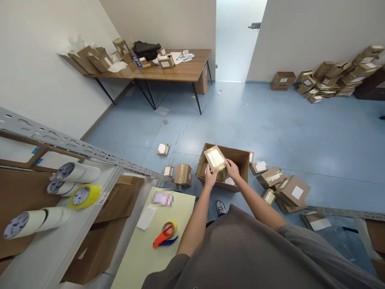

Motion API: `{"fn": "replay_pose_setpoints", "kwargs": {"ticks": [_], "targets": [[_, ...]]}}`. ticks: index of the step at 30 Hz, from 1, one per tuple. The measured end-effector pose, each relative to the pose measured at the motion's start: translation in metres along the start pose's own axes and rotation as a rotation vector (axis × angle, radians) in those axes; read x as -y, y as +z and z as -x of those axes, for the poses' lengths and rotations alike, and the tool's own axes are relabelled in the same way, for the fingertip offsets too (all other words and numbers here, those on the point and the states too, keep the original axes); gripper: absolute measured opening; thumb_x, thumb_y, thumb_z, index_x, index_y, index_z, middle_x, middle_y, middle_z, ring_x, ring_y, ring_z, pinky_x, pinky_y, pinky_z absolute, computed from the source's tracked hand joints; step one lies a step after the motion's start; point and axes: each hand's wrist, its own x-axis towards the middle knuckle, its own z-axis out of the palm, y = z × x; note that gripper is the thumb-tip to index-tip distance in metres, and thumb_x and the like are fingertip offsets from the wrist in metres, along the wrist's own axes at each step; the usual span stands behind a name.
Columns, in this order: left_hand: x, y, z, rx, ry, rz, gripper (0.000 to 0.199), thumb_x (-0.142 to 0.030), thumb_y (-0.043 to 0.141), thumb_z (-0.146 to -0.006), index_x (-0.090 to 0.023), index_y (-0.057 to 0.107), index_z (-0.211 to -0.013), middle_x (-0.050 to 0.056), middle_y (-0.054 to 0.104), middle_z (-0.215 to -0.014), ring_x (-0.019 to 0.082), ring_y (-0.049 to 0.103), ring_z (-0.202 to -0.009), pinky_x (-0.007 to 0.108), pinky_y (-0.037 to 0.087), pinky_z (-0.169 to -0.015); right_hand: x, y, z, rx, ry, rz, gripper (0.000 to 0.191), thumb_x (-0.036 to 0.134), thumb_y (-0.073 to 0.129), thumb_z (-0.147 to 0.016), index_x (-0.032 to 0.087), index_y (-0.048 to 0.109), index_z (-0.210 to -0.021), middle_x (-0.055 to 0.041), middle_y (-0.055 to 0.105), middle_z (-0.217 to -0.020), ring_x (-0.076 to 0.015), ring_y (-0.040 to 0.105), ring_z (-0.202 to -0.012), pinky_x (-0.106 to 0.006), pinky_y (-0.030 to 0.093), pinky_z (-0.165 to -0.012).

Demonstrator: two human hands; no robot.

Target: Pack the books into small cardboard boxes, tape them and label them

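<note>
Blue floor [222,116], white-labelled held box [215,157]

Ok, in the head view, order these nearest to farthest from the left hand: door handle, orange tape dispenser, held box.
1. Held box: touching the left hand.
2. Orange tape dispenser: left, on the pale tabletop.
3. Door handle: across the room, ahead and right.

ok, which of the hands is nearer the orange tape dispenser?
Left: the left hand is ahead and right of the orange tape dispenser; the right hand is farther right.
</note>
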Motion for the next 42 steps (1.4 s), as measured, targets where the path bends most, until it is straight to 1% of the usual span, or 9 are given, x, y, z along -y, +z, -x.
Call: {"fn": "replay_pose_setpoints", "kwargs": {"ticks": [4, 7, 13, 19, 24, 28, 33, 37, 42], "targets": [[-0.029, -0.007, -0.033, -0.038, -0.138, -0.096, 0.108, -0.076, 0.060, -0.092, -0.015, 0.019, -0.172, 0.021, 0.047, -0.164, 0.034, 0.045, -0.153, 0.041, 0.040, -0.122, 0.041, -0.014, -0.073, -0.062, -0.092, -0.008, 0.060, 0.054, 0.054, -0.097, 0.023, 0.063, -0.147, -0.0123, 0.066, -0.149, -0.0316, 0.058, -0.141, -0.052, 0.040, -0.123], [-0.034, -0.030, -0.045, -0.123, -0.126, -0.079, 0.103, -0.075, 0.052, -0.097, -0.018, 0.013, -0.173, 0.018, 0.041, -0.169, 0.031, 0.043, -0.155, 0.038, 0.040, -0.122, 0.064, -0.017, -0.091, -0.047, -0.169, -0.047, 0.065, 0.059, 0.056, -0.097, 0.025, 0.058, -0.152, -0.0124, 0.065, -0.149, -0.0316, 0.059, -0.140, -0.051, 0.042, -0.121], [-0.011, -0.071, -0.037, -0.306, -0.057, 0.088, 0.081, -0.062, 0.054, -0.102, -0.019, 0.032, -0.167, 0.019, 0.047, -0.165, 0.027, 0.055, -0.146, 0.034, 0.044, -0.119, 0.074, 0.005, -0.062, 0.047, -0.212, -0.058, 0.059, 0.053, 0.056, -0.098, 0.025, 0.060, -0.149, -0.0111, 0.071, -0.142, -0.0282, 0.065, -0.133, -0.047, 0.049, -0.116], [0.008, -0.109, -0.001, -0.433, 0.056, 0.194, 0.063, -0.049, 0.061, -0.101, -0.019, 0.051, -0.156, 0.018, 0.057, -0.156, 0.026, 0.061, -0.139, 0.039, 0.045, -0.120, 0.100, 0.047, -0.023, 0.178, -0.235, -0.043, 0.051, 0.047, 0.057, -0.098, 0.025, 0.064, -0.143, -0.0097, 0.074, -0.135, -0.0279, 0.069, -0.126, -0.044, 0.054, -0.110], [0.025, -0.164, 0.054, -0.525, 0.145, 0.195, 0.060, -0.048, 0.068, -0.098, -0.022, 0.058, -0.152, 0.015, 0.061, -0.153, 0.029, 0.061, -0.138, 0.041, 0.045, -0.120, 0.132, 0.101, 0.026, 0.315, -0.405, 0.028, 0.047, 0.045, 0.056, -0.099, 0.022, 0.067, -0.138, -0.0119, 0.072, -0.138, -0.0291, 0.068, -0.128, -0.045, 0.053, -0.110], [0.053, -0.217, 0.118, -0.614, 0.115, 0.220, 0.059, -0.048, 0.067, -0.099, -0.022, 0.058, -0.151, 0.014, 0.060, -0.154, 0.029, 0.059, -0.139, 0.042, 0.046, -0.119, 0.151, 0.160, 0.087, 0.432, -0.530, 0.086, 0.047, 0.047, 0.054, -0.099, 0.023, 0.068, -0.137, -0.0121, 0.069, -0.143, -0.0301, 0.065, -0.131, -0.047, 0.054, -0.108], [0.109, -0.289, 0.218, -0.768, 0.073, 0.284, 0.058, -0.052, 0.066, -0.099, -0.023, 0.060, -0.149, 0.014, 0.057, -0.157, 0.030, 0.058, -0.139, 0.042, 0.046, -0.116, 0.165, 0.236, 0.188, 0.590, -0.680, 0.119, 0.050, 0.046, 0.053, -0.098, 0.025, 0.065, -0.142, -0.0121, 0.065, -0.148, -0.0305, 0.061, -0.134, -0.049, 0.054, -0.108], [0.162, -0.342, 0.299, -0.904, 0.083, 0.330, 0.069, -0.054, 0.068, -0.097, -0.029, 0.050, -0.158, 0.012, 0.045, -0.167, 0.030, 0.056, -0.142, 0.042, 0.048, -0.114, 0.168, 0.290, 0.270, 0.684, -0.817, 0.155, 0.051, 0.044, 0.053, -0.098, 0.025, 0.064, -0.144, -0.0123, 0.061, -0.153, -0.0314, 0.057, -0.140, -0.051, 0.050, -0.115], [0.220, -0.390, 0.380, -1.016, 0.016, 0.323, 0.066, -0.052, 0.072, -0.094, -0.029, 0.054, -0.154, 0.011, 0.049, -0.164, 0.030, 0.050, -0.148, 0.045, 0.044, -0.120, 0.164, 0.334, 0.353, 0.771, -0.961, 0.220, 0.054, 0.044, 0.051, -0.100, 0.024, 0.060, -0.150, -0.0132, 0.058, -0.156, -0.0316, 0.051, -0.146, -0.053, 0.043, -0.122]]}}
